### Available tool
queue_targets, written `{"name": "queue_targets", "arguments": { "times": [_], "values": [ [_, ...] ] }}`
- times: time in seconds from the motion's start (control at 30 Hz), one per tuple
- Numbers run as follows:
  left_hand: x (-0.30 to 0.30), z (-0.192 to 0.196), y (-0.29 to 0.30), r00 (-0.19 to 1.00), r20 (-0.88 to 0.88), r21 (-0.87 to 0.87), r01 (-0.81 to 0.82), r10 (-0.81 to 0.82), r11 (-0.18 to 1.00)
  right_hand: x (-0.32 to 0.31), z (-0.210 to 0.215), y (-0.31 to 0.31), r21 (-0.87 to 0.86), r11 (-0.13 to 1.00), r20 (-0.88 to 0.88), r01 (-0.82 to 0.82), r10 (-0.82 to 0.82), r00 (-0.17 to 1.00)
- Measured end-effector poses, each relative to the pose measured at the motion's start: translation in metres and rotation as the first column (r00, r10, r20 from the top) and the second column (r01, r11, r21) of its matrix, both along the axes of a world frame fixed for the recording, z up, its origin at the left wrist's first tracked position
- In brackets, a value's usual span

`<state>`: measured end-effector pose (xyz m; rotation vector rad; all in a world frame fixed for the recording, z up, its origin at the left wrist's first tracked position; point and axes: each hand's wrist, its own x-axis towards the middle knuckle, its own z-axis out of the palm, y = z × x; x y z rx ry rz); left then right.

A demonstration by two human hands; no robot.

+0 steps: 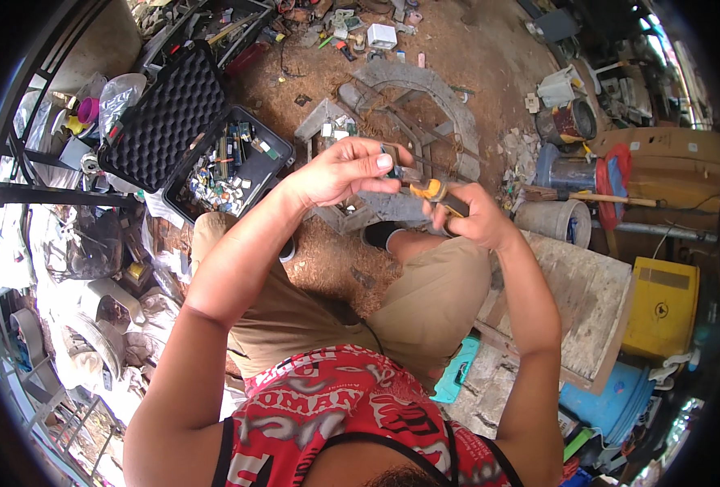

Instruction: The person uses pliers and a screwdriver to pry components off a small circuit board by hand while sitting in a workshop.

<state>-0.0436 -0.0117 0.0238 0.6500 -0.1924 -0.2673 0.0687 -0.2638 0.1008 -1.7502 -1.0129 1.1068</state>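
Seen from above, a seated person raises both bare hands in front of their knees, over a dirt floor [490, 57]. The left hand [345, 170], arm bent and lifted, has its grip pinched together on a small dark part [390, 151] between thumb and fingertips. Just right of that part, the right hand [472, 215] has its grip clamped on a yellow-and-black-handled tool [435, 191], its metal tip reaching the part. Left of the part lies an open black case [183, 114] of small components; beyond the part sits a grey concrete ring [425, 85].
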Motion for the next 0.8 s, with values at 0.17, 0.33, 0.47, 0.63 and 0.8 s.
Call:
{"name": "queue_targets", "arguments": {
  "times": [0.17, 0.33, 0.47, 0.63, 0.8],
  "values": [
    [0.004, 0.001, 0.006, 0.928, -0.05, 0.078, -0.364, 0.369, 0.928, -0.019, 0.017, 0.002, 0.043, 0.991, 0.808, 0.125, -0.108, 0.579],
    [0.006, -0.004, 0.005, 0.931, -0.007, 0.102, -0.363, 0.366, 0.926, -0.038, 0.015, 0.017, 0.059, 0.987, 0.916, 0.147, -0.112, 0.385],
    [0.006, -0.002, 0.002, 0.927, -0.042, 0.119, -0.366, 0.373, 0.923, -0.041, 0.014, 0.028, 0.115, 0.984, 0.941, 0.135, -0.151, 0.302],
    [0.005, -0.004, 0.001, 0.93, 0.007, 0.158, -0.363, 0.366, 0.918, -0.044, 0.009, 0.033, 0.105, 0.982, 0.962, 0.157, -0.14, 0.235],
    [0.004, -0.006, 0.0, 0.945, 0.031, 0.207, -0.326, 0.327, 0.922, -0.046, 0.0, 0.03, 0.14, 0.964, 0.958, 0.228, -0.19, 0.215]
  ]
}}
